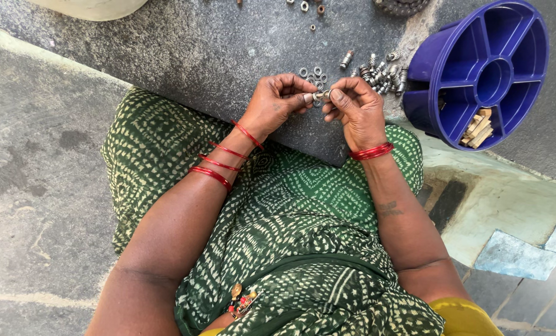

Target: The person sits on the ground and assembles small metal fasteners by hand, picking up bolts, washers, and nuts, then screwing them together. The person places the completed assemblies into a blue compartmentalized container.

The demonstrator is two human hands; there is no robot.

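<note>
Left hand [278, 99] and right hand [355, 107] both pinch small metal bolt [322, 96] over grey stone slab [215, 56]; loose washers [312, 73] nearby, blue sectioned tray [508, 56] right.

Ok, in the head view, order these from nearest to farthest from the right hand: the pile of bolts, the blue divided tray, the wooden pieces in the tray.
From the right hand:
1. Pile of bolts, just beyond the fingers on the stone slab.
2. Blue divided tray, tilted at the slab's right edge.
3. Wooden pieces, in the tray's lower compartment, farther right.
</note>
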